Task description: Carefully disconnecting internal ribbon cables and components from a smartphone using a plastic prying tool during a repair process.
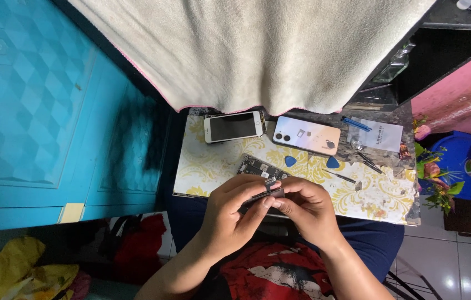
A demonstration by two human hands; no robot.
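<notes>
Both hands are pinching a small dark part (pixel 269 193): left hand (pixel 230 214) and right hand (pixel 307 208) clamped on its ends, long axis lying crosswise, just near-side of the opened phone (pixel 260 166) on the counter (pixel 213 166).

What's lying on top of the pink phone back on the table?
On the pink phone back lie two small parts: a pale square piece and a darker one. Whatever is beneath the phone back is covered.
</notes>
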